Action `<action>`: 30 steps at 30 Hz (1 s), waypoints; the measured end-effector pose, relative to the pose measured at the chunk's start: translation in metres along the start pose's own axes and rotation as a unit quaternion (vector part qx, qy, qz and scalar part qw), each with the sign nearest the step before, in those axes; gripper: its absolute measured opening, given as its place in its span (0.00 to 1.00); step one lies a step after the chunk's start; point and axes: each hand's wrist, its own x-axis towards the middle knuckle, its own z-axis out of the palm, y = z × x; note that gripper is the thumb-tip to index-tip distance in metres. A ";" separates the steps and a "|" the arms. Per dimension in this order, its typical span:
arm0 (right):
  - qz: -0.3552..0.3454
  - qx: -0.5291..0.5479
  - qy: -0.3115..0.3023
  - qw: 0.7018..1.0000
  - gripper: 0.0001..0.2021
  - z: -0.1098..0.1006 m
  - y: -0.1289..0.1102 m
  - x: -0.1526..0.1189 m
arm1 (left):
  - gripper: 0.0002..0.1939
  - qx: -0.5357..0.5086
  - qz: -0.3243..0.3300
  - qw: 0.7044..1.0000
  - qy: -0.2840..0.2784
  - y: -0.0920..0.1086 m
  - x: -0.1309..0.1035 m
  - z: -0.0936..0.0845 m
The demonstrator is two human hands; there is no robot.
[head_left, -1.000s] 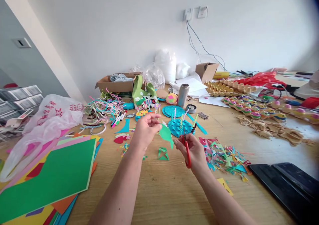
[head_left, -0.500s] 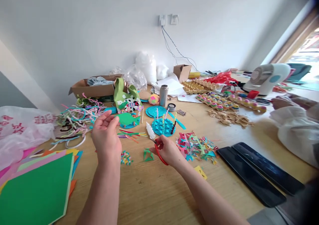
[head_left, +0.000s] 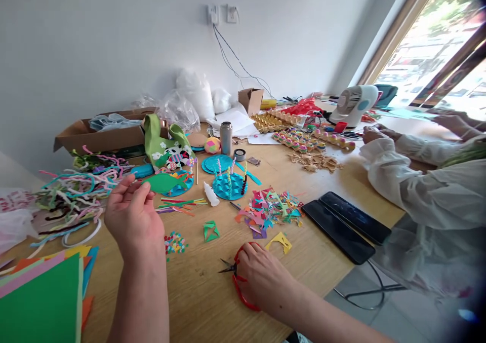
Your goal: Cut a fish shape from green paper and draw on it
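Now red scissors (head_left: 232,268) lowered to table (head_left: 201,302) under right hand (head_left: 258,274).

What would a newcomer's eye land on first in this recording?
Probably the bright green paper cutout pinched in the left hand, left of centre. Next, the red-handled scissors in the right hand, blades parted, low near the table's front edge. Beyond them, the heap of multicoloured paper scraps stands out on the wood.
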 end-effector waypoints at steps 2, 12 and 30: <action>-0.017 -0.041 -0.007 0.999 0.11 0.008 -0.004 -0.002 | 0.15 -0.001 0.001 1.000 -0.002 -0.001 -0.002 0.002; 0.073 0.122 0.280 0.949 0.10 0.031 0.039 -0.048 | 0.15 -0.035 0.006 0.999 0.001 0.011 -0.009 0.005; 0.110 0.076 0.422 0.897 0.20 0.073 0.067 -0.062 | 0.16 -0.086 0.006 0.996 0.011 0.022 -0.008 0.001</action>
